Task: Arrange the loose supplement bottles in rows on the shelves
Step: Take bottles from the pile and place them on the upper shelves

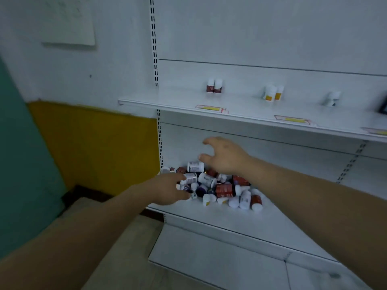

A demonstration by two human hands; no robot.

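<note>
A pale sheet (69, 21) is hanging flat on the grey-white wall (83, 70) at the upper left; below it a mustard-yellow panel (94, 147) is covering the lower wall, with a teal surface (21, 164) slanting in beside it; a dark skirting strip (83, 192) is running along the foot of the yellow, above the beige floor (125, 258); a slotted metal upright (154, 49) is climbing the wall; yellow-striped tags (211, 108) are lying well apart in a slanting line; something dark (383, 105) is poking in at the right edge.
</note>
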